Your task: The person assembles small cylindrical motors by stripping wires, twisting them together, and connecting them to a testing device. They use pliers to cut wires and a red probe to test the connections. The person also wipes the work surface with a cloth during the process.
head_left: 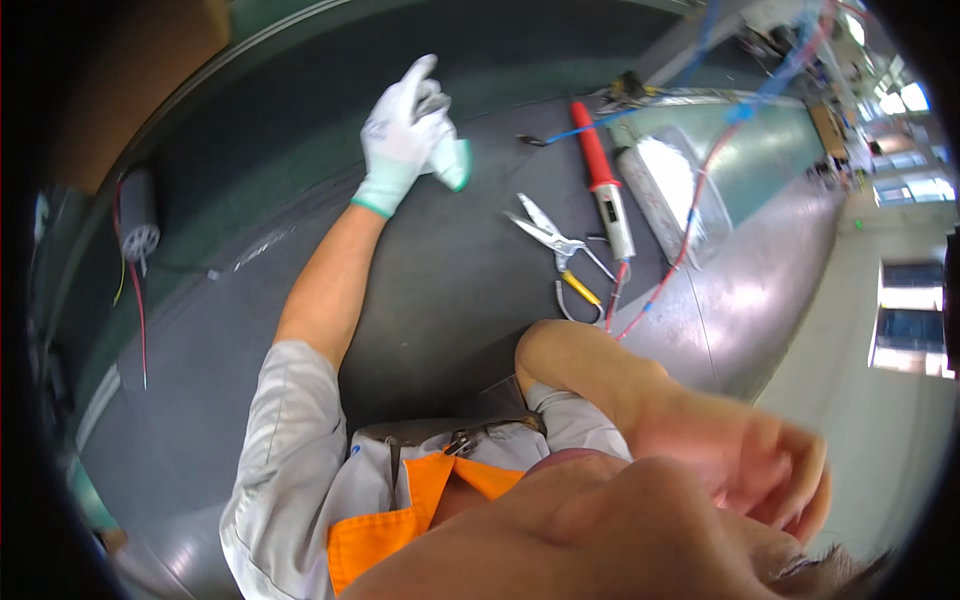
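My left hand (398,135) wears a white knit glove with a mint-green cuff and reaches over the dark mat, index finger stretched out. Its other fingers fold over a second white glove (452,162), whose green cuff hangs out to the right. Bare and raised close to my head at lower right, my right hand (765,460) has bent fingers, smeared by motion; whether they hold anything is unclear. To the right of the left hand lie metal shears (548,234), blades parted, with yellow on one handle. Beside them rests a red-and-white handheld tool (606,200) with a red cord.
A clear plastic tray (675,195) stands right of the tool. Red and blue cables (700,185) run down from the upper right across the bench. At the far left, a grey cylindrical motor (139,215) trails thin wires. The bench's bare metal top (745,300) shows on the right.
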A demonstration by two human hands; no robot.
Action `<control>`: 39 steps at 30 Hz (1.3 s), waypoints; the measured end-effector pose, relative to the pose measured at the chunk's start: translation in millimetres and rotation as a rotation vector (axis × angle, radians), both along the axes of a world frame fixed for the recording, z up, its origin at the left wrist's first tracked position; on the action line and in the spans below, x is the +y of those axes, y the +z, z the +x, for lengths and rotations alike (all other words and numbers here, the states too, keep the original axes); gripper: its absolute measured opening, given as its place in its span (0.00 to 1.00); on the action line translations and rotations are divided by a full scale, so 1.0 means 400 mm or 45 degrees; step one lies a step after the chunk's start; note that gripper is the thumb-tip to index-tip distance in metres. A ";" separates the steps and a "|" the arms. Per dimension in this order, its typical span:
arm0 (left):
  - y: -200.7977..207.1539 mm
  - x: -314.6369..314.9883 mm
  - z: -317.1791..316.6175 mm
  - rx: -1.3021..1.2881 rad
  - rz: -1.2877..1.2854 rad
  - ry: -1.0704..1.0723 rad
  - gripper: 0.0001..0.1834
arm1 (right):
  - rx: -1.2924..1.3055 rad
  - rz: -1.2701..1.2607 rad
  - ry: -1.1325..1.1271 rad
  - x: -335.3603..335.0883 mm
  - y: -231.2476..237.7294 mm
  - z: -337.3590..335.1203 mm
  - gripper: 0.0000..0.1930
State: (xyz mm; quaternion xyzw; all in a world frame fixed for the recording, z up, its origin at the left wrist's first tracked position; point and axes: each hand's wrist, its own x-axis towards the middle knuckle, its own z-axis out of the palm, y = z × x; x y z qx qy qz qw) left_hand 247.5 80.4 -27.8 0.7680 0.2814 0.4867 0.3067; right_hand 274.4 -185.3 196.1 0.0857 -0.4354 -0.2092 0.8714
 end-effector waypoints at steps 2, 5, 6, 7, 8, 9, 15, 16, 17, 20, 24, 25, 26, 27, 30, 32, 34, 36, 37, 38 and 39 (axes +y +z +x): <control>0.000 -0.013 0.013 -0.165 -0.165 -0.131 0.37 | -0.020 0.139 -0.007 0.026 0.005 0.023 0.05; 0.004 -0.014 -0.008 -0.333 -0.324 -0.183 0.34 | -0.150 -0.319 0.302 0.060 -0.014 0.067 0.06; 0.011 -0.012 -0.006 -0.226 -0.260 -0.104 0.33 | -0.201 -0.595 0.474 0.058 -0.015 0.077 0.07; 0.002 0.000 -0.004 -0.116 -0.188 -0.023 0.33 | -0.219 -0.859 0.619 0.060 -0.027 0.085 0.07; -0.006 0.011 -0.007 -0.112 -0.190 -0.026 0.32 | -0.226 -1.078 0.733 0.074 -0.029 0.082 0.08; -0.019 0.016 -0.005 -0.133 -0.213 -0.069 0.31 | -0.225 -1.243 0.771 0.094 -0.038 0.074 0.09; -0.087 0.064 0.002 -0.192 -0.229 -0.144 0.28 | -0.208 -1.687 0.594 0.309 -0.116 0.063 0.08; -0.097 0.090 -0.040 -0.212 -0.222 -0.095 0.27 | -0.134 -1.705 0.582 0.364 -0.146 0.061 0.08; -0.115 0.096 -0.011 -0.244 -0.233 -0.128 0.27 | -0.068 -1.790 0.533 0.390 -0.180 0.087 0.08; -0.076 0.085 -0.016 -0.348 -0.261 -0.103 0.26 | 0.009 -1.942 0.403 0.468 -0.255 0.108 0.07; 0.012 0.041 -0.015 -0.469 -0.443 0.018 0.26 | 0.026 -1.843 -0.414 0.565 -0.412 0.160 0.07; 0.016 0.049 -0.022 -0.455 -0.498 0.072 0.26 | 0.039 -1.756 -0.709 0.593 -0.476 0.178 0.07; 0.008 0.059 -0.018 -0.522 -0.518 0.089 0.27 | 0.055 -1.837 -0.742 0.606 -0.546 0.197 0.07; 0.011 0.054 -0.011 -0.469 -0.473 0.103 0.27 | 0.073 -1.918 -0.781 0.608 -0.607 0.221 0.07; 0.023 0.041 -0.009 -0.378 -0.366 0.111 0.27 | 0.002 -2.205 -0.639 0.613 -0.634 0.219 0.07; 0.029 0.028 -0.006 -0.369 -0.379 0.054 0.27 | -0.064 -2.203 -0.644 0.618 -0.635 0.201 0.08; 0.036 0.011 0.000 -0.307 -0.346 0.043 0.27 | -0.167 -2.219 -0.727 0.613 -0.647 0.202 0.09; 0.028 0.017 -0.001 -0.320 -0.393 0.013 0.27 | -0.238 -2.240 -0.751 0.612 -0.639 0.193 0.09; 0.025 0.020 -0.002 -0.326 -0.417 -0.002 0.27 | -0.252 -2.259 -0.743 0.611 -0.635 0.193 0.09; 0.025 0.013 0.000 -0.364 -0.445 -0.024 0.27 | -0.262 -2.282 -0.739 0.609 -0.635 0.195 0.09; 0.026 0.010 0.001 -0.357 -0.442 -0.023 0.27 | -0.265 -2.287 -0.735 0.608 -0.635 0.195 0.09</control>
